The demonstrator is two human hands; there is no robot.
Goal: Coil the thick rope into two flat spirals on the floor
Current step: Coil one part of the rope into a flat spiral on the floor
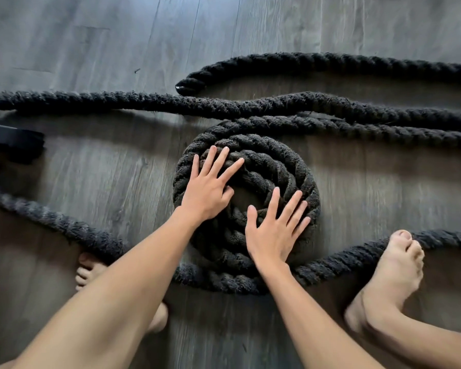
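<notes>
Your thick black twisted-fibre rope [117, 102] lies on the grey wood-plank floor [91, 35]. One flat spiral [277, 166] of it sits in the middle of the scene, about three or four turns wound snugly together. Your left hand [206, 194] lies flat on the spiral's left side and your right hand [273, 233] flat on its near right side. Both have straight, spread fingers pressing down and grip nothing.

From the spiral's far edge a strand runs off to the right. Another curves round its near side between your bare left foot [91, 270] and your bare right foot [391, 275], whose toes touch it. Farther off, two more long runs cross the floor, and a free rope end [183, 85] lies beyond the spiral.

I judge you less than halfway. The first spiral is small, with much loose rope left to wind on, and no second spiral shows anywhere in view. A dark flat object [11, 142] sits at the left edge.
</notes>
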